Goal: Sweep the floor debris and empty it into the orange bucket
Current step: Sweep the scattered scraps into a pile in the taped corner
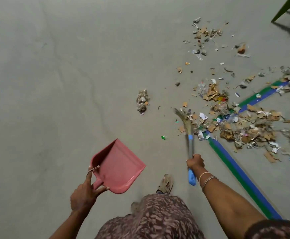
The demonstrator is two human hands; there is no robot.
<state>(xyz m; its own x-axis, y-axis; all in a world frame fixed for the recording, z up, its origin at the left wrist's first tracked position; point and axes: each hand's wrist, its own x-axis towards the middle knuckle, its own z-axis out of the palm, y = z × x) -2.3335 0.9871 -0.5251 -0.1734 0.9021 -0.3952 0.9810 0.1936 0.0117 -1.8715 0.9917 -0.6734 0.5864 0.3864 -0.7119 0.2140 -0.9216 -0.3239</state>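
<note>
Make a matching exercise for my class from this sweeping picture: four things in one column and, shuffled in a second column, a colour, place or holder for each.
Column A
1. dustpan
2. broom
3. small debris clump
4. floor tape

Column B
a. green and blue stripes
b. gripped by the right hand
c. lying alone, left of the main litter
d. pink, held by the left hand

Pairs: 1-d, 2-b, 3-c, 4-a

One pink dustpan (118,163), one blue-handled broom (190,142), one small debris clump (142,100) at the dustpan's twelve o'clock, scraps (244,125) beyond counting.
</note>
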